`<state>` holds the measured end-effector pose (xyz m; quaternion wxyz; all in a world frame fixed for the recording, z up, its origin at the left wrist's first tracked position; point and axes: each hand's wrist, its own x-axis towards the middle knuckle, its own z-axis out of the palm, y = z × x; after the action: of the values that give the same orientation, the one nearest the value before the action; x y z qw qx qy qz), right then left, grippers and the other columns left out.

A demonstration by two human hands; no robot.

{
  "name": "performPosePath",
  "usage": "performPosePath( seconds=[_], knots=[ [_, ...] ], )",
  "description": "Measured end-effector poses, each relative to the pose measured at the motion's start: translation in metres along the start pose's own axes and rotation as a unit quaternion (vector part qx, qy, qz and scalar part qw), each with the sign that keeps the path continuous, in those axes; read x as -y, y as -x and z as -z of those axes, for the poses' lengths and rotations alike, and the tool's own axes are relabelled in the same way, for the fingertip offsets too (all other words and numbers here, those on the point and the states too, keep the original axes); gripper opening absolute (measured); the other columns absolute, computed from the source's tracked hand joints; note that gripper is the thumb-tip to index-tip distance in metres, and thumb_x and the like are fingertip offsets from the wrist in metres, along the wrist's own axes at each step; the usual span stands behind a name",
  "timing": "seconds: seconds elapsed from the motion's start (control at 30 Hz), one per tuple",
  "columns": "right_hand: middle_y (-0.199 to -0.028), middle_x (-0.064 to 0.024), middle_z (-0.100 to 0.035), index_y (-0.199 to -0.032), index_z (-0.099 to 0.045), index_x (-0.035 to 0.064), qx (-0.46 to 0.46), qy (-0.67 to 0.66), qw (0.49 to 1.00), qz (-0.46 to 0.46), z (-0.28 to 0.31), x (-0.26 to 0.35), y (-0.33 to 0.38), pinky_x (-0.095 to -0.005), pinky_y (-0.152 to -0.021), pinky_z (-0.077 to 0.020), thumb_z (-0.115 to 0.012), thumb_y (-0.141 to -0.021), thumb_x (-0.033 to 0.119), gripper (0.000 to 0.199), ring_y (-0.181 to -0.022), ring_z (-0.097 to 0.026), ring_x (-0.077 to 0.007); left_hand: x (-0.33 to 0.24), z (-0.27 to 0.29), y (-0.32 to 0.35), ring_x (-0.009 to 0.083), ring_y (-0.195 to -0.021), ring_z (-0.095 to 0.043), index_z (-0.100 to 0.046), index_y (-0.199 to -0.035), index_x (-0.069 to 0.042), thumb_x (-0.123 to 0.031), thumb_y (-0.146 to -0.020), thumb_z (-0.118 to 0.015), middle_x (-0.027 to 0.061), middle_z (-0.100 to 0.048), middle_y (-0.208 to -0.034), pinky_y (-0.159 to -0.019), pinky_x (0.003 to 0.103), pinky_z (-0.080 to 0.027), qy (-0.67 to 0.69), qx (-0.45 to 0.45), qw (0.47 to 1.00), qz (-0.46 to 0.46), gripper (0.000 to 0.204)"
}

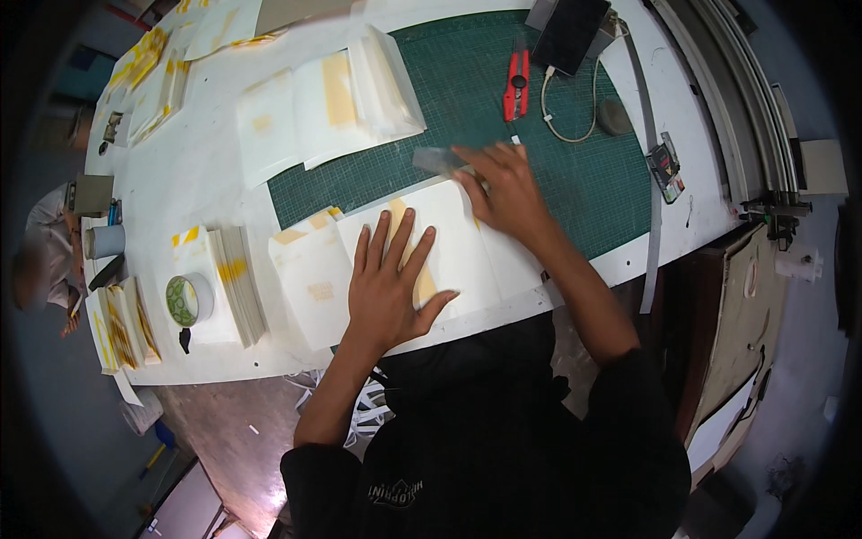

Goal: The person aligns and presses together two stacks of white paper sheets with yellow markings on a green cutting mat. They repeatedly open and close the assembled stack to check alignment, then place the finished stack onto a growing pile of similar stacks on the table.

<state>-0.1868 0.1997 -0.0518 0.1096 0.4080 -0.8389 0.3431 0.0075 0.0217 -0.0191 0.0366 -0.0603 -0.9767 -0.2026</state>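
Observation:
My left hand (388,292) lies flat with fingers spread on a white folded paper sheet (458,265) at the table's near edge. A pale yellow strip (424,286) shows on that sheet, partly covered by the hand. My right hand (505,193) is bent over the sheet's far edge. Its fingers grip a translucent, flat piece (435,160), blurred, whose exact kind I cannot make out. Another white sheet (305,283) with a faint yellowish print lies just left of my left hand.
A green cutting mat (575,193) carries a red-handled tool (515,85), a phone (571,36) and a white cable (566,139). Left stand a paper stack (238,287) and a tape roll (189,299). More sheets (359,99) lie beyond. Another person (49,238) is at the far left.

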Motion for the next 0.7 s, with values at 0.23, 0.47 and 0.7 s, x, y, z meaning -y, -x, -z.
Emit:
performPosePath(
  seconds=[0.23, 0.47, 0.7],
  knots=[
    [-0.078, -0.0068, -0.059, -0.129, -0.074, 0.0044, 0.076, -0.029, 0.997, -0.005, 0.044, 0.031, 0.058, -0.0403, -0.081, -0.0373, -0.079, -0.091, 0.012, 0.039, -0.078, -0.054, -0.0246, 0.001, -0.004, 0.001, 0.0472, -0.157, -0.028, -0.053, -0.155, -0.010, -0.055, -0.089, -0.077, 0.0190, -0.037, -0.168, -0.128, 0.062, -0.020, -0.002, -0.018, 1.000, -0.003, 0.084],
    [-0.093, -0.0081, -0.064, -0.130, -0.074, 0.0070, 0.048, -0.019, 0.995, -0.081, 0.101, 0.037, 0.164, -0.0440, -0.089, -0.0402, -0.080, -0.091, 0.011, 0.040, -0.091, -0.057, -0.0251, -0.001, -0.003, 0.002, 0.0460, -0.158, -0.026, -0.052, -0.156, -0.010, -0.054, -0.089, -0.077, 0.0197, -0.036, -0.169, -0.129, 0.061, -0.019, -0.013, -0.007, 1.000, -0.001, 0.084],
    [-0.122, -0.0155, -0.064, -0.128, -0.074, 0.0081, -0.046, 0.245, 0.960, -0.128, 0.099, -0.011, 0.130, -0.0505, -0.096, -0.0398, -0.080, -0.092, 0.020, 0.039, -0.110, -0.058, -0.0322, -0.004, -0.001, 0.001, 0.0452, -0.158, -0.028, -0.056, -0.155, -0.011, -0.060, -0.092, -0.073, 0.0198, -0.038, -0.169, -0.129, 0.060, -0.019, -0.042, 0.001, 0.999, 0.006, 0.082]
  ],
)
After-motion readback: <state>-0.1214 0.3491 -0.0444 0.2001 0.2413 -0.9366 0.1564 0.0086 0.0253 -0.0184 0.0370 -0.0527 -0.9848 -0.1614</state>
